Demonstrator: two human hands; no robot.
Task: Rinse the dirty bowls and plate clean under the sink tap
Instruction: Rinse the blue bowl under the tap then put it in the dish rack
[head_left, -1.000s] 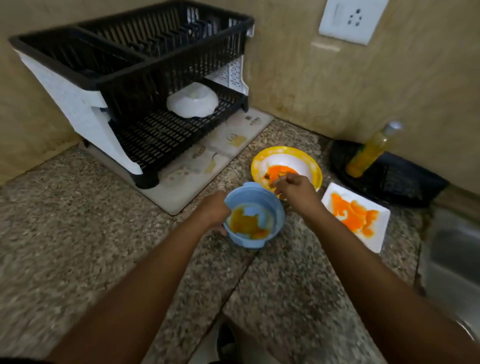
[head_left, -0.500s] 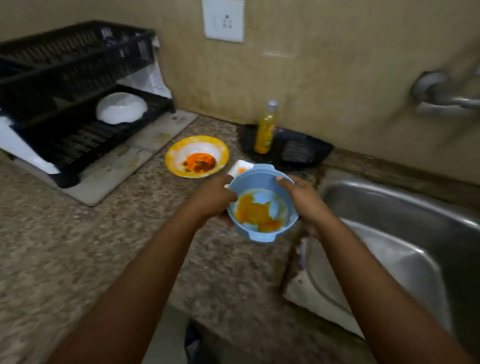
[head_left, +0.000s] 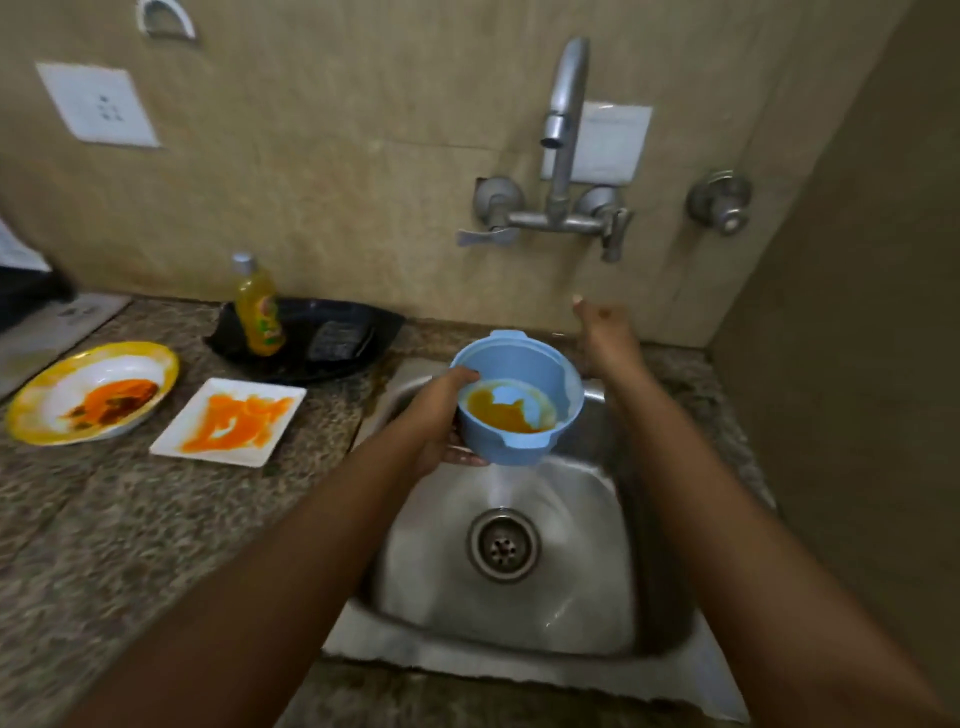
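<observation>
Blue bowl (head_left: 517, 397): held above the back of the sink (head_left: 582, 613), tipped a little toward the camera; orange-brown sauce smeared over its floor.
Left hand (head_left: 441, 421): grips the bowl's left side, thumb over the rim, fingers curled beneath.
Right hand (head_left: 605, 335): raised behind and right of the bowl, not touching it, fingers relaxed and holding nothing; it sits below the tap's right handle (head_left: 615, 234).
Tap (head_left: 563, 124): wall-mounted, spout well above the bowl; no water shows at the spout.
Drain (head_left: 503, 544): at the middle of the basin.
Plate (head_left: 228, 421): white, square, smeared orange, on the counter (head_left: 104, 519) left of the sink.
Yellow bowl (head_left: 93, 392): farther left of the plate, white inside with orange residue.
Bottle (head_left: 257, 306): yellow liquid, upright on a black tray (head_left: 332, 338) against the wall.
Socket (head_left: 98, 106): on the wall, upper left.
</observation>
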